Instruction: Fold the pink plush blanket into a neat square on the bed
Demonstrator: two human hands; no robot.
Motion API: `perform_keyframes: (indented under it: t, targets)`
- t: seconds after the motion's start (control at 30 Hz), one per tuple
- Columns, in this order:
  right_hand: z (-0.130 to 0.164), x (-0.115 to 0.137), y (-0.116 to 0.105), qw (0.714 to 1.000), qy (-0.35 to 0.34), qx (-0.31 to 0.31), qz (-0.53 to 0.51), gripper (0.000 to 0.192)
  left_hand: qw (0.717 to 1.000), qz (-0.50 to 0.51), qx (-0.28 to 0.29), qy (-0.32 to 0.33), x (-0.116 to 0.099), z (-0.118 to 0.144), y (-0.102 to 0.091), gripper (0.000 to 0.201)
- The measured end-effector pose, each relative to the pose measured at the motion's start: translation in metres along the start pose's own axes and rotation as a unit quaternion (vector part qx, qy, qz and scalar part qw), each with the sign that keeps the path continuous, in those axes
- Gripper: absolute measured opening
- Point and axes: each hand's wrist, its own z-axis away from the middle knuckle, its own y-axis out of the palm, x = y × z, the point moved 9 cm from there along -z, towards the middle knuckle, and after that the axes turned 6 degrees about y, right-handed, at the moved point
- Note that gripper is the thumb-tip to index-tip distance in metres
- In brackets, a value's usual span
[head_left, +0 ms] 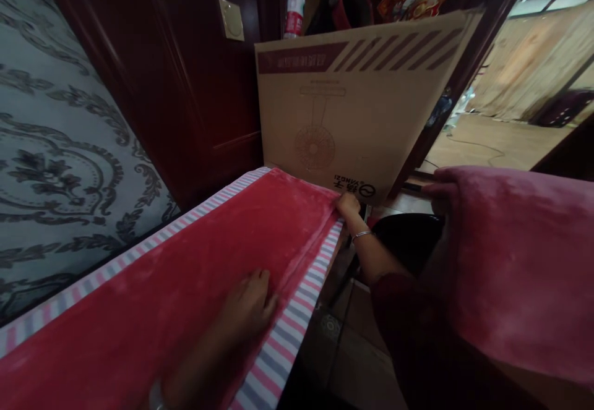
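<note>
While my right grip [349,203] pinched the far corner of the red cloth [195,268] near the cardboard box [371,113], my left grip [250,298] rested, loosely spread, on the cloth, which lay over striped fabric [283,336].

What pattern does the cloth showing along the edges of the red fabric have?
The edge cloth has pink and grey-blue stripes on white; head view shows it best.

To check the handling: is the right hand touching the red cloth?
Touching: the head view shows the right hand holding the red cloth at its far corner.
</note>
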Motion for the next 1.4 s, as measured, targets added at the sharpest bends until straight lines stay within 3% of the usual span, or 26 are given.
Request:
perform_keyframes:
  t: [0.23,0.33,0.6,0.7,0.83,0.9,1.03,1.2,1.4]
  targets:
    - [0.002,-0.003,-0.012,0.998,0.017,-0.033,-0.054,0.036,0.998,-0.031,0.012,0.053,-0.019,-0.001,-0.002,0.033]
    - [-0.001,-0.007,-0.016,0.996,0.022,-0.053,-0.066,0.037,0.998,-0.027,-0.011,0.059,-0.023,-0.001,-0.005,0.031]
    - [-0.003,-0.013,-0.004,0.997,0.026,-0.052,-0.057,0.035,0.998,0.039,-0.012,0.053,-0.02,0.006,-0.005,0.024]
    - [0.012,-0.003,-0.006,0.995,0.002,-0.081,-0.051,0.038,0.998,0.048,-0.012,0.045,-0.014,0.01,-0.004,0.022]
    - [0.04,0.024,-0.007,0.988,-0.093,-0.12,-0.026,0.041,0.998,0.001,-0.022,0.051,-0.019,0.013,-0.002,0.025]
    - [0.049,0.029,0.001,0.988,-0.121,-0.096,0.007,0.042,0.998,-0.036,-0.005,0.041,-0.024,0.013,0.0,0.025]
    - [0.053,0.016,0.014,0.992,-0.109,-0.036,0.044,0.04,0.994,-0.101,0.006,0.031,-0.033,0.012,0.0,0.028]
    - [0.047,0.011,0.013,0.994,-0.104,-0.041,0.018,0.04,0.991,-0.129,-0.016,0.006,-0.03,0.013,0.0,0.031]
    - [0.034,0.018,0.02,0.992,-0.112,-0.045,-0.034,0.043,0.991,-0.127,0.033,-0.017,-0.028,0.012,0.005,0.038]
